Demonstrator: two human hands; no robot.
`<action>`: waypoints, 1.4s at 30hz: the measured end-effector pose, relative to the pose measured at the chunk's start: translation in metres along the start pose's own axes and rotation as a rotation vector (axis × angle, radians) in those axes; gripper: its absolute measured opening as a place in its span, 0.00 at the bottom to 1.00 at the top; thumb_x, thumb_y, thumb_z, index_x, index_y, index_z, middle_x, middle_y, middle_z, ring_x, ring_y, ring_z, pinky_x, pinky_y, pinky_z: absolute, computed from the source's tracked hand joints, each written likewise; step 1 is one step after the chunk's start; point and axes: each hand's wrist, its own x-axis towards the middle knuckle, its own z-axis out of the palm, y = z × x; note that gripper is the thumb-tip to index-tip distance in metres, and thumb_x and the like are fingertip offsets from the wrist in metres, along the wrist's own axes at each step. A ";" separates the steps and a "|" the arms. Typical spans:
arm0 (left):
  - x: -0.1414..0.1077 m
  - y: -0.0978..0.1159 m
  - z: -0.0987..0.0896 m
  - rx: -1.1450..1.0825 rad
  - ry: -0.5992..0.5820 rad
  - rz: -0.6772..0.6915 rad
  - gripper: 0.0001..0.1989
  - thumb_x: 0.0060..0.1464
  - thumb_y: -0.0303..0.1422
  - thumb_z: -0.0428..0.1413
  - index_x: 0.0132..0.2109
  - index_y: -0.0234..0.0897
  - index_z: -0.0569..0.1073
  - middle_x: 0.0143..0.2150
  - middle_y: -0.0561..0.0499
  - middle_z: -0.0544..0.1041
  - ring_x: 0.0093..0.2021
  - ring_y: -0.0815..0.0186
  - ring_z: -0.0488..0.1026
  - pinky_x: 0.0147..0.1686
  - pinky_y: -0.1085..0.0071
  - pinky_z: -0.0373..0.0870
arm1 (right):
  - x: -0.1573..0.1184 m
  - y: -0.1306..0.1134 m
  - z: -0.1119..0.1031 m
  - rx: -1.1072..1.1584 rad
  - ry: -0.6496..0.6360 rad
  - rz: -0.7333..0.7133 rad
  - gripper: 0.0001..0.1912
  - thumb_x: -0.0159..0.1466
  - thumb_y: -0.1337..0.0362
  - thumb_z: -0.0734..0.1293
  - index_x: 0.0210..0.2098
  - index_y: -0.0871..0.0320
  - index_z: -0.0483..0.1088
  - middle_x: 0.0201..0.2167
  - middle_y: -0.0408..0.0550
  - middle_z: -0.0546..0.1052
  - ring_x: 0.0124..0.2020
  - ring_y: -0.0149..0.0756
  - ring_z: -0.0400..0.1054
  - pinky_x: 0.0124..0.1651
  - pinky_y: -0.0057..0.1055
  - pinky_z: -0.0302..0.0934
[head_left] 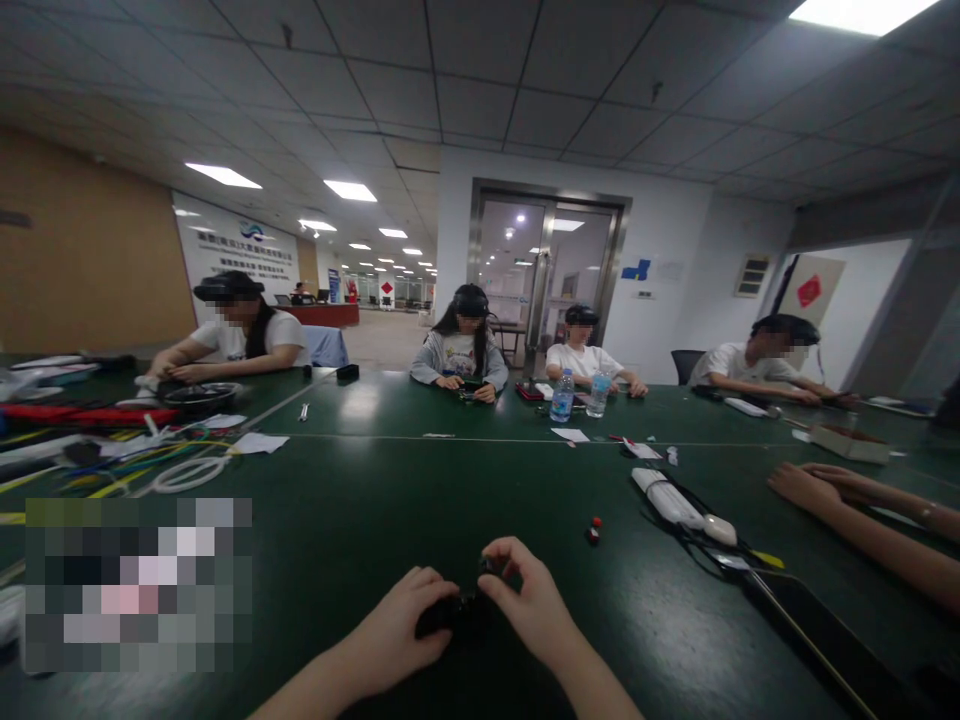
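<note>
As the left hand [397, 625] grips a dark part [463, 606], seemingly to steady it, the right hand [529, 600] pinches a small piece [489, 566] beside that part, likely for control; a red-topped object [594, 532] lies right of the part.

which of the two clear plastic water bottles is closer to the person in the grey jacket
The left-hand clear plastic bottle, the bluer-looking one; the right-hand bottle, paler, stands farther from the grey-jacketed person.
</note>
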 end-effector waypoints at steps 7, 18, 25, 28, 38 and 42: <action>-0.001 -0.006 0.000 -0.038 0.017 -0.026 0.21 0.46 0.33 0.54 0.50 0.42 0.67 0.48 0.49 0.68 0.47 0.63 0.63 0.48 0.67 0.60 | 0.000 0.005 -0.001 -0.011 -0.036 0.032 0.10 0.54 0.64 0.65 0.37 0.55 0.68 0.34 0.44 0.72 0.37 0.36 0.64 0.42 0.32 0.56; -0.005 0.000 -0.013 -0.059 -0.042 -0.033 0.21 0.49 0.33 0.52 0.52 0.42 0.67 0.48 0.49 0.67 0.48 0.64 0.63 0.49 0.68 0.60 | 0.002 0.014 -0.001 0.170 -0.079 0.080 0.15 0.57 0.57 0.63 0.42 0.56 0.68 0.36 0.46 0.71 0.37 0.37 0.65 0.41 0.33 0.60; -0.005 -0.003 -0.014 -0.062 -0.045 -0.005 0.23 0.47 0.29 0.51 0.53 0.42 0.66 0.49 0.49 0.67 0.47 0.65 0.64 0.49 0.69 0.61 | 0.004 0.018 0.000 0.244 -0.054 0.084 0.17 0.57 0.57 0.64 0.44 0.56 0.66 0.38 0.48 0.71 0.39 0.38 0.65 0.43 0.35 0.60; -0.005 -0.003 -0.014 -0.060 -0.055 0.006 0.24 0.46 0.28 0.50 0.53 0.41 0.66 0.48 0.49 0.67 0.47 0.65 0.64 0.49 0.69 0.61 | 0.005 0.017 0.000 0.214 -0.035 0.101 0.17 0.56 0.56 0.65 0.43 0.57 0.67 0.37 0.48 0.71 0.38 0.38 0.66 0.41 0.35 0.60; -0.005 -0.003 -0.015 -0.097 -0.059 0.007 0.22 0.47 0.30 0.51 0.52 0.43 0.67 0.48 0.50 0.67 0.47 0.64 0.64 0.49 0.69 0.60 | 0.003 0.009 -0.003 0.195 -0.041 0.112 0.14 0.56 0.56 0.64 0.39 0.56 0.69 0.35 0.46 0.71 0.38 0.38 0.65 0.41 0.34 0.60; -0.005 -0.002 -0.015 -0.079 -0.060 -0.010 0.22 0.47 0.31 0.51 0.52 0.42 0.67 0.48 0.49 0.67 0.47 0.63 0.64 0.48 0.68 0.61 | 0.004 0.018 0.001 0.233 -0.041 0.103 0.14 0.56 0.58 0.65 0.41 0.56 0.68 0.37 0.47 0.72 0.39 0.38 0.66 0.42 0.35 0.60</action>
